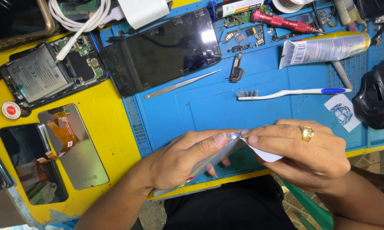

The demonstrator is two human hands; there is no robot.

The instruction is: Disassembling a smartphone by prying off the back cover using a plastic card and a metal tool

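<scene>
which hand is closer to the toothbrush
Right. The right hand lies just below the toothbrush; the left hand sits further down and to the left of it.

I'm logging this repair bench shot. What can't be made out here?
Head view only:
- Silver phone: mostly hidden by left hand and right hand.
- White film: its far end hidden under the right hand.
- Black case: cut by right edge.
- Small parts: too small to identify.
</scene>
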